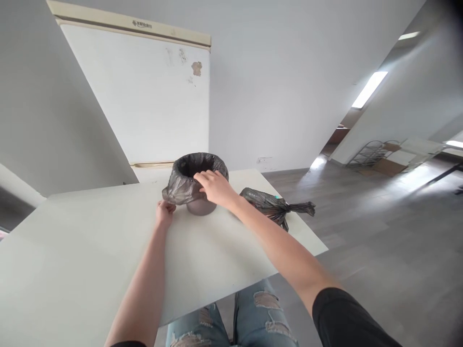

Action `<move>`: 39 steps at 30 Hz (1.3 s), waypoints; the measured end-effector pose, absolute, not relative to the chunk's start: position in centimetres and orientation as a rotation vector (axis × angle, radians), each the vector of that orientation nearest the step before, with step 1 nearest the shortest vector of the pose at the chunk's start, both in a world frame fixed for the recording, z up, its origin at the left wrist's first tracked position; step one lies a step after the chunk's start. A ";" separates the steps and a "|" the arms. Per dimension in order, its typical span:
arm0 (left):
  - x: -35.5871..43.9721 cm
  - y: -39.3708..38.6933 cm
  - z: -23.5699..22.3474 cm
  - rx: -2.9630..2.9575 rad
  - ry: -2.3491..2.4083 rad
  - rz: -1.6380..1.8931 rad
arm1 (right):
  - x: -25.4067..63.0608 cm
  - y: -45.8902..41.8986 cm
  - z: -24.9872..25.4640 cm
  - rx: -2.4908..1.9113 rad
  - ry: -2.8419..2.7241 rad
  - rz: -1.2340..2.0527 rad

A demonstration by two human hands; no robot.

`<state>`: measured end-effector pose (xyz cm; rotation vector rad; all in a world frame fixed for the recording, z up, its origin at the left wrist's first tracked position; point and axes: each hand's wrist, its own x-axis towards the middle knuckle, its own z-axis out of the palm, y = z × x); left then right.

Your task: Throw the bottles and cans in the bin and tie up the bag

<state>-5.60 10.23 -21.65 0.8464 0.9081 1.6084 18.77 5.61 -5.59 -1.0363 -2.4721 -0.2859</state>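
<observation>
A small trash can (201, 207) stands upright on the white table, lined with a black garbage bag (183, 187). The bag's edge is folded outward over the rim and hangs down the outside, leaving only the can's lower part bare. At the left, my left hand (166, 211) is closed on a loose corner of the bag's overhang. My right hand (216, 188) lies over the near right side of the rim, fingers bent over the bag and thumb below. A second black bag (269, 205), filled and tied at the neck, lies to the right under my right forearm.
The white table (90, 260) ends in a corner at the right, close to the tied bag. Behind it stand a white refrigerator (152, 96) and a grey wall (275, 86). Farther right, a metal rack and boxes (387, 164) sit on the grey floor.
</observation>
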 end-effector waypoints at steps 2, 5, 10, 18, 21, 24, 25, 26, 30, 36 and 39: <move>-5.5 10.5 -21.9 0.838 0.850 1.601 | 19.9 8.9 -5.3 -1.077 -2.476 -0.257; -5.9 10.2 -21.9 0.829 0.773 1.546 | 23.0 12.4 -4.7 -1.182 -2.477 -0.156; -6.7 9.5 -21.8 0.770 0.576 1.451 | 30.9 13.8 -4.4 -1.405 -2.402 -0.127; -6.8 9.5 -22.2 0.931 0.461 1.217 | 38.4 11.3 -4.6 -1.617 -2.330 -0.302; -6.6 9.6 -22.3 0.979 0.469 1.161 | 39.1 8.3 -3.8 -1.501 -2.280 -0.429; -6.3 9.5 -22.3 1.001 0.478 1.134 | 40.9 4.1 -4.9 -1.413 -2.080 -0.498; -6.3 9.5 -22.2 1.003 0.478 1.130 | 41.8 2.7 -6.0 -1.443 -1.989 -0.499; -6.3 9.5 -22.2 0.999 0.477 1.130 | 42.8 1.3 -7.4 -1.499 -1.911 -0.484; -6.4 9.4 -22.4 0.939 0.473 1.137 | 46.7 -2.7 -14.4 -1.823 -1.801 -0.186; -4.9 7.7 -23.5 1.029 0.405 0.769 | 44.8 -5.8 -20.2 -1.936 -1.618 0.377; -3.6 6.6 -22.8 1.141 0.366 0.359 | 38.5 -5.6 -21.1 -1.721 -1.661 0.509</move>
